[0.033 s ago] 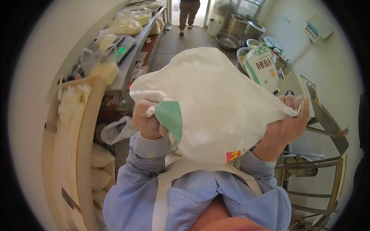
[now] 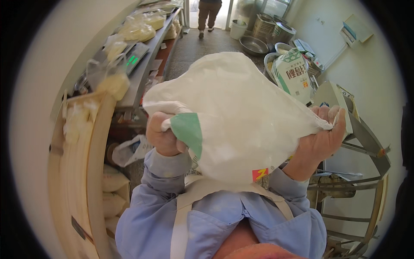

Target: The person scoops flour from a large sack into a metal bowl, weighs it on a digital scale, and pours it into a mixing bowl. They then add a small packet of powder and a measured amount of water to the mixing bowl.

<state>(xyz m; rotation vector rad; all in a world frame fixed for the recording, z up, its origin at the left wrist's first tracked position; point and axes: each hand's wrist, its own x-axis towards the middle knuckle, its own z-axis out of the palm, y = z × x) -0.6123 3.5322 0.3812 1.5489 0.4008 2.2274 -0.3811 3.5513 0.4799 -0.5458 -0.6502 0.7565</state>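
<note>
A large white sack [image 2: 228, 112] with a green corner patch and a small red-and-yellow mark is spread out in front of my chest. My left hand [image 2: 162, 134] is closed round a bunched fold at its left side, beside the green patch. At the opposite side, my right hand [image 2: 321, 140] grips the sack's gathered edge between thumb and fingers. Between the hands the cloth bulges upward and away from me. Its contents, if any, are hidden.
On the left runs a wooden board-topped bench [image 2: 71, 172] with a scraper [image 2: 81, 228] on it. Beyond stand a shelf with plastic bags of dough-like stuff [image 2: 138, 29] and a scale [image 2: 133, 59]. Right are a printed sack [image 2: 293, 75], a metal-framed machine [image 2: 366, 172] and a wide pan [image 2: 253, 45]. A person [image 2: 209, 15] is at the doorway.
My left hand and the sack's left side sit very slightly farther left. Both hands keep their hold. The background has shifted a little, too.
</note>
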